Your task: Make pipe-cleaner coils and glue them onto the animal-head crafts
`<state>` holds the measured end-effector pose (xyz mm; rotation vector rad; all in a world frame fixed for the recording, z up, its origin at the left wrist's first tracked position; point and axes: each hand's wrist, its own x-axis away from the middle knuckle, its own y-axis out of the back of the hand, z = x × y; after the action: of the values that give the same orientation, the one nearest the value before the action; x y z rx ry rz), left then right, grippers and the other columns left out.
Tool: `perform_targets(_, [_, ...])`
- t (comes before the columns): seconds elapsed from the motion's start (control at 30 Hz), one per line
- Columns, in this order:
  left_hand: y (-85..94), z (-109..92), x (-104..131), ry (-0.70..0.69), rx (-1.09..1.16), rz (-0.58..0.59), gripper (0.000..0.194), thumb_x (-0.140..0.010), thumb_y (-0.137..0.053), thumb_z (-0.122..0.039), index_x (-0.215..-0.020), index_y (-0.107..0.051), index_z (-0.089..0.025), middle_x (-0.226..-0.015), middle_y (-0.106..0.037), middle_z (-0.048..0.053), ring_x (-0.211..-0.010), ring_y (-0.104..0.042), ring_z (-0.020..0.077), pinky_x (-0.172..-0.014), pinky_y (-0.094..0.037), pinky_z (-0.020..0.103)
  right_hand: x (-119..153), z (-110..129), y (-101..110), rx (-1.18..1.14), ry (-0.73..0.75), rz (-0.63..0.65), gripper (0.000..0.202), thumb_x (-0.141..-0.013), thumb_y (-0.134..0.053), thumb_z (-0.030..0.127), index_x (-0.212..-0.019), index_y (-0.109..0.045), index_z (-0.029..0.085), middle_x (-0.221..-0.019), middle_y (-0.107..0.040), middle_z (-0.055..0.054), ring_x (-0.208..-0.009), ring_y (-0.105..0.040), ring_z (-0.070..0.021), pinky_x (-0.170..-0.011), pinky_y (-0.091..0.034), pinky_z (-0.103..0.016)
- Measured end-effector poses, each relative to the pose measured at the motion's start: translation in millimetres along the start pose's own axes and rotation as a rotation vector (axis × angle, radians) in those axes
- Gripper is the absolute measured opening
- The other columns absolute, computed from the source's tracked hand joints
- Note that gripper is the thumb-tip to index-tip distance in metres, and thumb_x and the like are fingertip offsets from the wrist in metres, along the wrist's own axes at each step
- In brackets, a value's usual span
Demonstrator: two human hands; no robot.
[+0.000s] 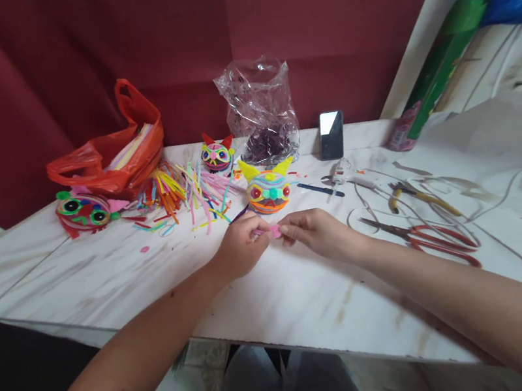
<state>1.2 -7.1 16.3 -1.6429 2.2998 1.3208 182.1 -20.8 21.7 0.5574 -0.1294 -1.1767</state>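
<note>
Pinching a pink piece (275, 230), the left hand (241, 243) and right hand (314, 228), both nearly closed, met before the yellow-eared toy (267, 191), probably to steady something so small; scissors (441, 241) lay rightward on the table (278, 302), likely for reach.

The piece (275, 230) is pink, the table (301, 295) grey-veined white.

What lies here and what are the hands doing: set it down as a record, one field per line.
Left hand: holds pink piece
Right hand: fingertips on the same piece
Beyond hands: yellow-eared figure
Left side: red bag, green-eyed figure
Right side: scissors, pliers
Back: clear bag, phone
</note>
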Motion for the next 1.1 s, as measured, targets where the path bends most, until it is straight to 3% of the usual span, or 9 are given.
perform_targets(0.13, [3.6,-5,-3,0.192,0.158,-0.104,0.016,-0.077,-0.053,-0.028,-0.069,-0.057,-0.015,-0.066,-0.050,-0.003,-0.061,-0.046,0.0099,-0.058,-0.037,0.023,-3,1,-4,-0.283,-0.085,-0.075,0.034,-0.072,-0.059,0.048,-0.076,-0.062,0.015,-0.067,-0.062,-0.003,-0.064,-0.057,-0.0137,-0.068,-0.045,-0.030])
perform_targets(0.23, [0.7,-6,-2,0.250,0.214,-0.128,0.015,-0.077,-0.052,-0.028,-0.069,-0.056,-0.015,-0.063,-0.050,-0.004,-0.058,-0.044,0.0093,-0.056,-0.037,0.022,-2,0,-12,-0.365,-0.089,-0.126,0.036,-0.067,-0.066,0.048,-0.079,-0.063,0.015,-0.066,-0.061,-0.001,-0.063,-0.056,-0.0128,-0.067,-0.045,-0.029])
perform_targets(0.5, [-8.0,0,0,0.067,0.016,-0.080,0.011,-0.077,-0.053,-0.020,-0.067,-0.057,-0.016,-0.069,-0.054,-0.001,-0.068,-0.052,0.0116,-0.063,-0.040,0.023,3,-9,-26,-0.229,-0.054,-0.261,0.035,-0.073,-0.059,0.050,-0.068,-0.057,0.016,-0.057,-0.054,0.001,-0.054,-0.048,-0.0112,-0.054,-0.038,-0.025])
perform_targets(0.63, [-0.9,6,-2,-0.017,-0.109,0.024,0.011,-0.078,-0.052,-0.016,-0.069,-0.058,-0.015,-0.070,-0.052,-0.001,-0.068,-0.051,0.0118,-0.063,-0.040,0.024,1,-11,-20,-0.126,-0.030,-0.206,0.033,-0.076,-0.054,0.047,-0.064,-0.052,0.017,-0.055,-0.047,0.003,-0.051,-0.042,-0.0100,-0.050,-0.035,-0.023])
perform_targets(0.97, [0.0,7,0,-0.165,-0.195,0.097,0.014,-0.082,-0.050,-0.019,-0.073,-0.060,-0.014,-0.073,-0.054,0.002,-0.074,-0.052,0.0140,-0.069,-0.040,0.027,3,-1,-5,0.332,0.111,-0.065,0.023,-0.081,-0.048,0.027,-0.063,-0.056,0.015,-0.054,-0.048,0.002,-0.052,-0.039,-0.0090,-0.051,-0.030,-0.022])
perform_targets(1.1, [0.3,4,0,-0.114,-0.063,0.060,0.010,-0.077,-0.053,-0.015,-0.068,-0.058,-0.015,-0.071,-0.053,0.001,-0.071,-0.051,0.0123,-0.065,-0.040,0.024,3,1,-3,0.208,0.063,-0.040,0.024,-0.078,-0.054,0.033,-0.064,-0.058,0.015,-0.056,-0.052,0.001,-0.053,-0.042,-0.0098,-0.051,-0.033,-0.023])
